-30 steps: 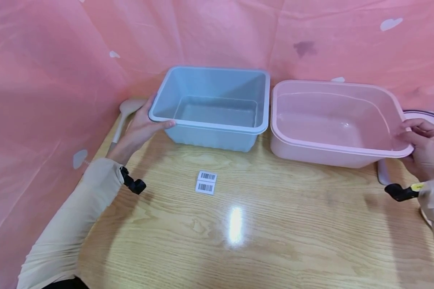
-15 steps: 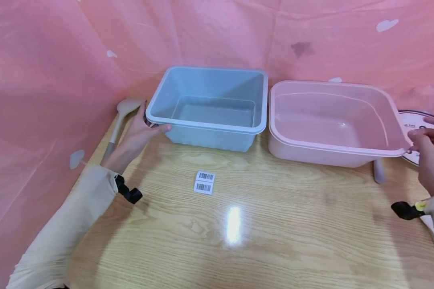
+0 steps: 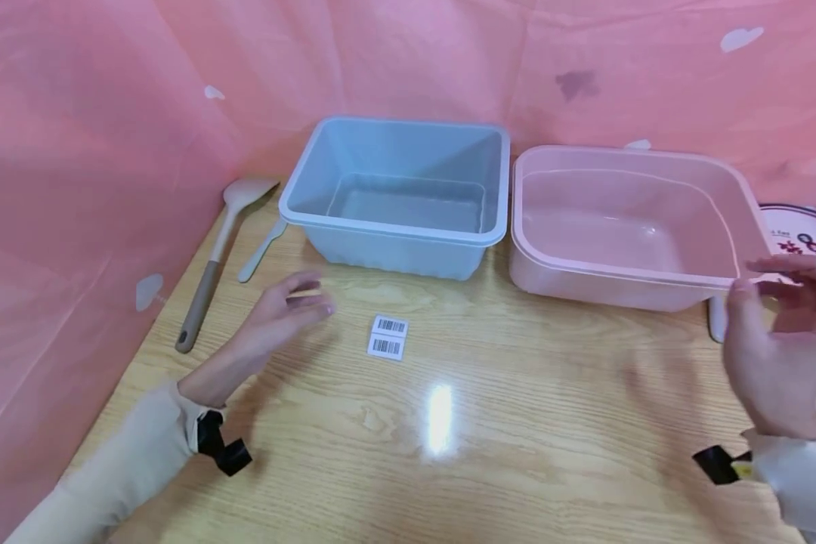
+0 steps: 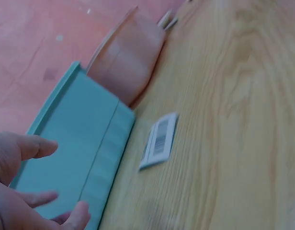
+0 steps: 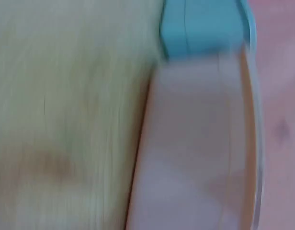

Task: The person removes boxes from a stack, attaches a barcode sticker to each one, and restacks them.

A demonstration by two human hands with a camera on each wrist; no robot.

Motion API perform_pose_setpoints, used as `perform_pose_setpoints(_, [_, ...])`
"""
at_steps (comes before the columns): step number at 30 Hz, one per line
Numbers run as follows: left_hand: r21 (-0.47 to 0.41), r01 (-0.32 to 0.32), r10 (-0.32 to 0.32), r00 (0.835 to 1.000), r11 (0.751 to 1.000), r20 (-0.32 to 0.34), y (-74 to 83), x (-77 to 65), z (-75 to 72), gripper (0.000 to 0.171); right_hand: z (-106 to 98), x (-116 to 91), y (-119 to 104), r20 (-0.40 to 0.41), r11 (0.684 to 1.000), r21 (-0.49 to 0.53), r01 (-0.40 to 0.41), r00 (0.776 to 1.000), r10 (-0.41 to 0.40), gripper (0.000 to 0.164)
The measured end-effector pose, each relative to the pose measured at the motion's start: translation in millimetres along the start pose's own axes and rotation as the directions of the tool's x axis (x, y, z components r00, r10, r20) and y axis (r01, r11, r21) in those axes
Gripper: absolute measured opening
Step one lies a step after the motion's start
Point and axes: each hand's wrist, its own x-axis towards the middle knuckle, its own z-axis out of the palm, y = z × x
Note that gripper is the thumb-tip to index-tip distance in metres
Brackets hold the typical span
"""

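Note:
A blue plastic basin (image 3: 394, 249) and a pink plastic basin (image 3: 612, 283) stand side by side against the back curtain, both with nothing inside. My left hand (image 3: 272, 321) hovers in front of the blue basin's left corner, its fingers loosely bent and holding nothing. In the left wrist view its fingertips (image 4: 80, 215) overlap the blue basin's side. Over at the pink basin's front right corner, my right hand (image 3: 785, 347) is raised with spread, relaxed fingers and nothing in them. The right wrist view is blurred and shows the pink basin's wall (image 5: 190, 143), but no hand.
Left of the blue basin lie a long-handled ladle (image 3: 211, 279) and a small pale spreader (image 3: 261, 253). Two barcode labels (image 3: 388, 337) lie on the wooden table (image 3: 517, 438). A printed plate (image 3: 802, 227) and a pale handle (image 3: 717, 319) show at the pink basin's right.
Both hands have let go of the basins. The left hand has drawn back toward the person, uncovering the spreader; the right has come back toward the person. The basins stay in place.

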Motion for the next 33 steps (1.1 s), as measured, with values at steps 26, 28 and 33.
perform_pose_setpoints(26, [0.211, -0.09, 0.08, 0.995, 0.973, 0.053, -14.4, -6.9, 60.5, 0.055, 132.8, -135.5, 1.2, 0.655, 0.841, -0.409, -0.354, 0.528, 0.541, 0.049])
perform_pose_setpoints(28, [0.218, -0.081, 0.071, 0.996, 0.973, 0.052, -15.9, -5.8, 62.0, 0.056, 139.4, -140.1, 2.2, 0.659, 0.808, -0.448, -0.383, 0.469, 0.588, 0.048])
perform_pose_setpoints(33, [0.202, -0.055, 0.048, 0.998, 0.978, 0.041, -18.8, -3.4, 64.5, 0.057, 151.4, -148.3, 3.5, 0.678, 0.792, -0.473, -0.386, 0.414, 0.607, 0.04])
